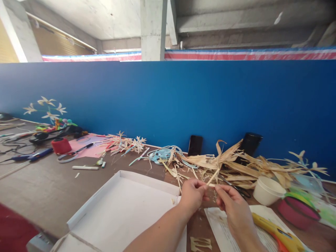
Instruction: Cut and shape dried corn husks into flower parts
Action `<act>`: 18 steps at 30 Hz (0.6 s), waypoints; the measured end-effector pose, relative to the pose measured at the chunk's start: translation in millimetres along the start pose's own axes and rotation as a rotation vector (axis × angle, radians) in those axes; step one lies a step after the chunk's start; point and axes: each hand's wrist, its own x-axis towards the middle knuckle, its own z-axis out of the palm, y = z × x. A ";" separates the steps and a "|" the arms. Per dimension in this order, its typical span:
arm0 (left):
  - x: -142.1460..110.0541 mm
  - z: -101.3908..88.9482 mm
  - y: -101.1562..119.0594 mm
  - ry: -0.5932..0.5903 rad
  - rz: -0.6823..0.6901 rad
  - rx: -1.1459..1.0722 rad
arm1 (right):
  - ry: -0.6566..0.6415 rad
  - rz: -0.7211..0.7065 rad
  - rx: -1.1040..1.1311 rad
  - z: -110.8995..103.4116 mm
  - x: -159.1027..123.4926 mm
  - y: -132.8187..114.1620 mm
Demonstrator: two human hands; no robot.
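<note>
My left hand point(194, 193) is closed in a pinch on a narrow strip of dried husk point(212, 177), which slants up from the fingers. My right hand point(231, 203) also pinches, its fingertips at the other end of a short pale piece between the two hands. Just beyond them lies a heap of dried corn husks point(246, 166), with dark-handled scissors point(243, 191) partly under it. The open white cardboard box point(141, 206) is below and left of my left hand. A yellow glue gun point(278, 232) rests on printed paper by my right wrist.
A white cup point(269, 190) and a pink bowl point(298, 211) stand at the right. A phone point(195, 145) leans on the blue partition point(168, 98). Light blue ribbon point(162, 154), small husk flowers point(138, 143) and a red spool point(61, 146) lie along the back.
</note>
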 end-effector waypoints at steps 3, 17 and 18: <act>-4.1 0.2 -1.7 0.109 0.188 0.242 | 0.002 0.016 -0.050 1.5 -0.6 1.3; -15.4 0.1 0.3 0.194 0.484 0.596 | -0.033 0.182 0.176 12.8 -2.7 -9.1; -16.4 0.8 0.3 0.188 0.483 0.602 | -0.018 0.186 0.162 14.7 -1.3 -7.3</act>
